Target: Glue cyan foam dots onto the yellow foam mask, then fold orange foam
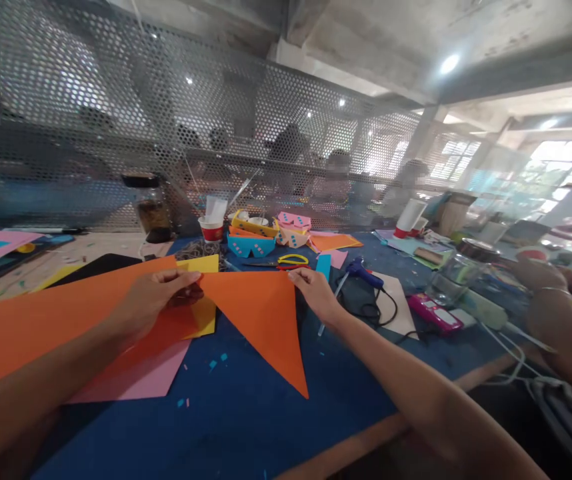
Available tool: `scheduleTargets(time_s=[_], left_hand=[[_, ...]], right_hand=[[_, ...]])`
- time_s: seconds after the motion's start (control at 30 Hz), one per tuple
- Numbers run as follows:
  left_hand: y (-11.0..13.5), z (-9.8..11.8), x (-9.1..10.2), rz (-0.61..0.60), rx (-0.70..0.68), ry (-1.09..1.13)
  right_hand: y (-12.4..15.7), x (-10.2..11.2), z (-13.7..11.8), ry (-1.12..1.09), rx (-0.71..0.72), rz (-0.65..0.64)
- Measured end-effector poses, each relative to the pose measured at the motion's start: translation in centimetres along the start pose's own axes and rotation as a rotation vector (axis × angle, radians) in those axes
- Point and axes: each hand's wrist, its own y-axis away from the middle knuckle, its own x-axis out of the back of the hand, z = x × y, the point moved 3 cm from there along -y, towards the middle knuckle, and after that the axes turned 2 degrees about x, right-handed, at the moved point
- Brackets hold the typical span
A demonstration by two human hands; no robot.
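An orange triangular piece of paper [261, 313] hangs between my two hands, one point hanging down over the blue table. My left hand [153, 293] is closed on its upper left corner. At the upper right corner, my right hand [316, 290] pinches the edge between thumb and fingers. A large orange sheet [56, 300] extends left behind my left forearm; whether my left hand also grips it, I cannot tell. Yellow paper [207, 313] and a pink sheet [141, 377] show below that hand. Yellow-handled scissors [291, 260] lie just beyond the triangle.
Decorated paper glasses [251, 247] stand at the back near a paper cup [212, 230] and a lidded jar [155, 210]. To the right are a blue glue gun [363, 272], a pink device [435, 313] and a glass jar [459, 273]. Another person's arm [556, 313] reaches in from the right.
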Motion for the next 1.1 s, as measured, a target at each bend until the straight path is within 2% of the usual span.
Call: scheduleTargets(time_s=[0.17,0.4,0.53,0.67,0.87,1.0,1.1], left_hand=[[0.7,0.1,0.5,-0.024,-0.015,-0.112],[4.5,-1.2,2.1,-0.039,-0.060,-0.488],[5.9,-1.4,2.4,-0.040,-0.264,-0.698],[5.9,-1.5,2.7,-0.001,-0.396,-0.789],[5.7,-2.2,3.0,-0.022,-0.590,-0.976],[5.4,-2.7,3.1,-0.016,-0.547,-1.070],[5.3,-3.0,2.9,-0.018,-0.535,-1.077]], right_hand=[[-0.3,0.1,0.2,0.010,0.011,0.007],[-0.4,-0.6,1.0,0.064,0.000,-0.075],[-0.4,-1.2,0.7,0.132,0.022,-0.127],[-0.2,-1.5,0.3,0.213,0.044,-0.158],[-0.4,-0.9,-0.2,0.305,0.080,-0.144],[-0.2,-0.2,-2.2,0.340,0.157,-0.084],[0.9,-1.0,-4.1,0.352,0.226,-0.113]])
